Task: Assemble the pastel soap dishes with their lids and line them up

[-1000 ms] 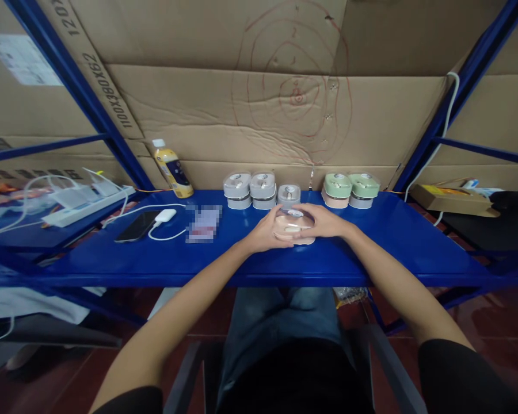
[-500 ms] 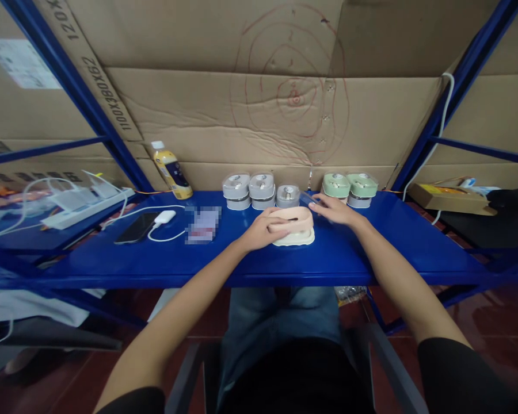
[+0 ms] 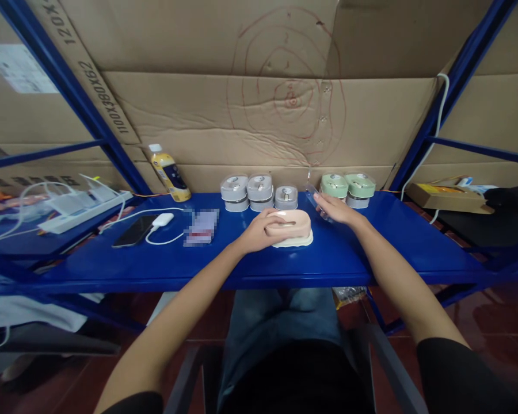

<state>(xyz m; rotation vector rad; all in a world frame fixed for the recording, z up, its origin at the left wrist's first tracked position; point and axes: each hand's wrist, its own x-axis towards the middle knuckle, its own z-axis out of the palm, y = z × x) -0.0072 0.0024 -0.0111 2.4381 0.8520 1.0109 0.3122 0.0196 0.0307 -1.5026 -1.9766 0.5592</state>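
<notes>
My left hand [image 3: 257, 231] is closed around the left end of a pale pink oval box [image 3: 297, 223]. The box has a small slot-like mark on top. Under it, on the blue table, lies a cream scalloped base [image 3: 301, 240]. To the right, my right hand [image 3: 335, 209] grips a clear plastic cover [image 3: 312, 194] that tilts upright, apart from the box. Just behind my right hand sit stacked green boxes [image 3: 334, 183] with clear tops. A small grey box [image 3: 286, 197] stands behind the pink one.
Stacked grey boxes [image 3: 260, 190] stand along the cardboard wall [image 3: 176, 109]. On the left of the blue table [image 3: 224, 267] are a yellow bottle [image 3: 170, 173], a phone [image 3: 133, 231], a white charger [image 3: 162, 219] with cable and a blurred packet [image 3: 202, 227]. Blue posts [image 3: 470, 80] flank the table.
My right hand has drawn the clear cover a little to the right, away from the pink box, and tilted it more upright. My left hand keeps its hold on the box.
</notes>
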